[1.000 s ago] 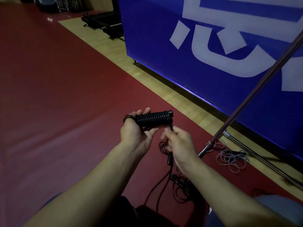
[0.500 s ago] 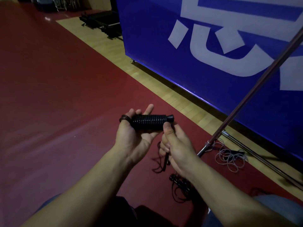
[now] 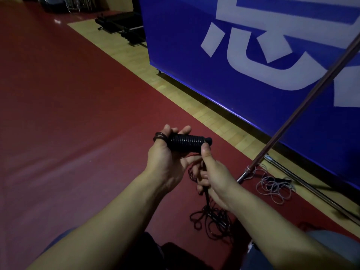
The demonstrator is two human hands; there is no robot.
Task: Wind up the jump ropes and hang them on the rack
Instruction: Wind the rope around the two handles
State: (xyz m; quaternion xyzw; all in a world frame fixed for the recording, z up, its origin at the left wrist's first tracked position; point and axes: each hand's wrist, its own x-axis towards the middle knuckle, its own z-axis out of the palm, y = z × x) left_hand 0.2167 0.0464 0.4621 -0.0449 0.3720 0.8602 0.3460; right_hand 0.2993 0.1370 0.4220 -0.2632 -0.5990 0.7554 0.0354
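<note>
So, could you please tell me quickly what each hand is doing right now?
Left hand: closed round the wound black jump rope bundle.
Right hand: closed on the loose rope end, thumb against the bundle.

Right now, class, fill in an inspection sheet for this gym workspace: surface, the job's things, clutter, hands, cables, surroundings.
Surface: dark red floor mat beside a strip of wooden flooring.
Job's things: black wound rope bundle held level; its loose black rope trails down into a tangle on the mat; slanted rack pole stands to the right.
Clutter: pale jump rope lies in loose loops by the pole's foot.
Hands: left hand grips the bundle, rope looped round one finger; right hand pinches the rope, thumb against the bundle's end.
Cables: nothing seen.
Surroundings: blue banner with white characters; dark equipment at the far edge.
</note>
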